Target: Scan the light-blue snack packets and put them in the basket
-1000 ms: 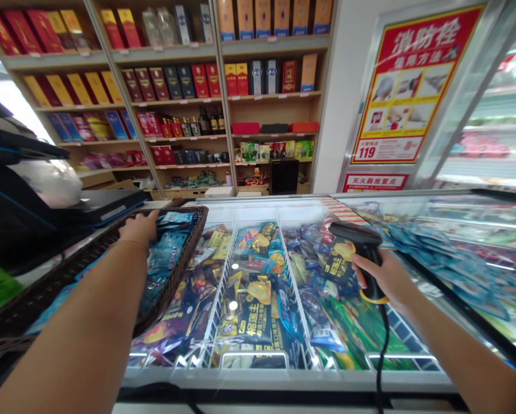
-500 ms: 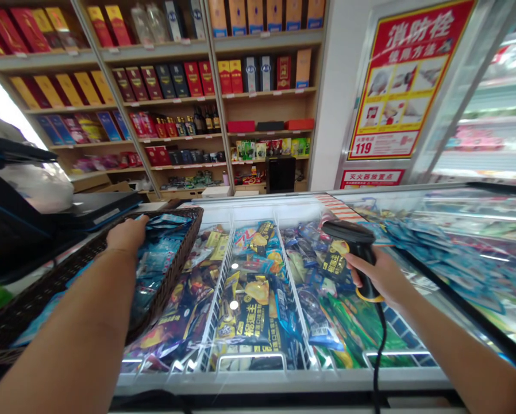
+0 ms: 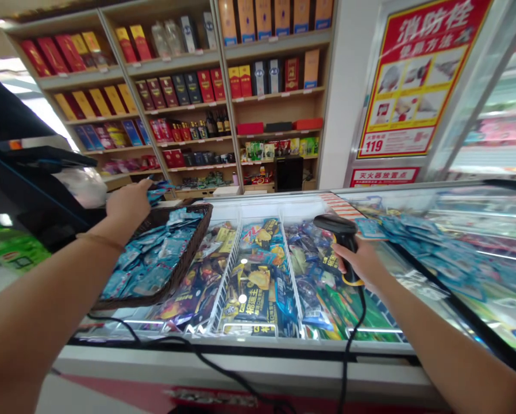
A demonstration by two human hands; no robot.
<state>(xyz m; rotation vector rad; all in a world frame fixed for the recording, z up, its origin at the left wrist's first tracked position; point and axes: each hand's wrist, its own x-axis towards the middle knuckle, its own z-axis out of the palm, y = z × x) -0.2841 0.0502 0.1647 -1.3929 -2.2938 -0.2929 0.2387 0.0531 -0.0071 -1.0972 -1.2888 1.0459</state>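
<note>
My left hand is closed on a small blue packet, raised above the far side of a dark wicker basket. Many similar blue packets lie heaped inside the basket, which rests on the left part of a chest freezer. My right hand grips a black barcode scanner by its handle, over the freezer. The scanner's cable hangs down in front. To its right, a loose pile of blue packets lies on the freezer's glass top.
Wire dividers part the bagged frozen goods inside the freezer. A black cable runs along its front. At left are a dark machine and a green package. Shelves of boxes stand behind.
My left hand has risen out of the basket with a blue packet. The view has shifted, and the scanner sits slightly further left in it.
</note>
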